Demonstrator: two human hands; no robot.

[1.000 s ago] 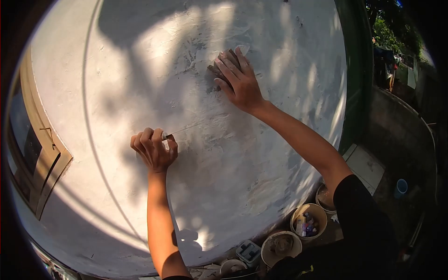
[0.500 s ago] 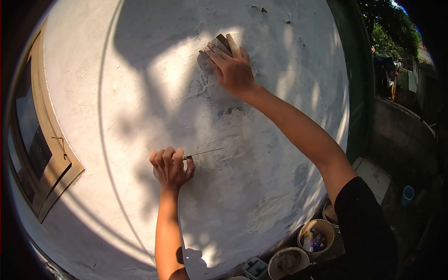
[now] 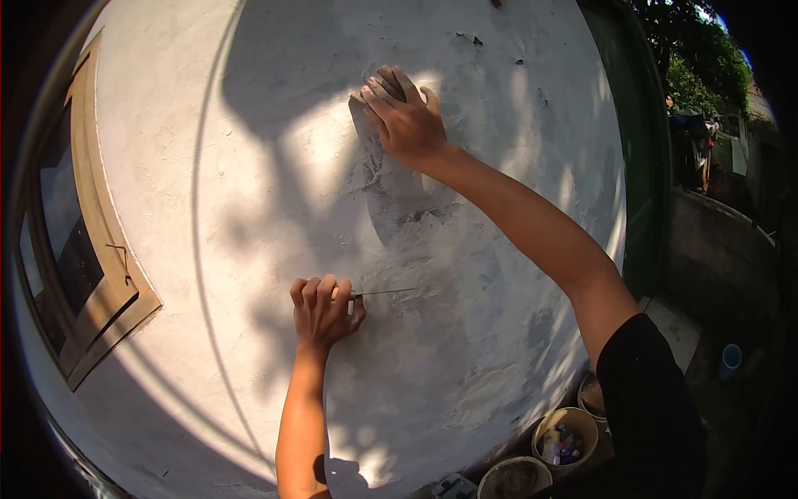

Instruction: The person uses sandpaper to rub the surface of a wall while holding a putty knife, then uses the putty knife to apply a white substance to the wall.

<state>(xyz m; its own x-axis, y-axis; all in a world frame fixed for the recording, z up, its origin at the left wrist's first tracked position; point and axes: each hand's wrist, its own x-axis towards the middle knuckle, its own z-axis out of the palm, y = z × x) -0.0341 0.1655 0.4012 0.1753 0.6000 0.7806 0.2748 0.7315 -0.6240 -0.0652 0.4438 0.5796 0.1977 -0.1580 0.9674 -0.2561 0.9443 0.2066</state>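
Note:
The rough white wall [image 3: 274, 216] fills most of the view, with patchy grey plaster under my hands. My right hand [image 3: 411, 129] is raised high against it, fingers over a flat grey-brown plate [image 3: 389, 86], which presses on the surface; its exact kind is hard to make out. Lower and to the left, my left hand [image 3: 324, 314] is closed around the handle of a thin-bladed putty knife [image 3: 386, 291]. That blade points right and appears edge-on; the handle is mostly hidden by my fingers.
A wooden-framed window [image 3: 125, 287] is at the left. Below right stand a bucket with small items [image 3: 592, 432], another bucket [image 3: 544, 472] and a third behind. A green door frame [image 3: 644, 166] edges the wall; a blue cup [image 3: 731, 358] is farther right.
My right hand has shifted slightly down, and the plate has turned under its fingers. My left hand with the putty knife sits a little farther right and lower in view; the view itself has shifted slightly.

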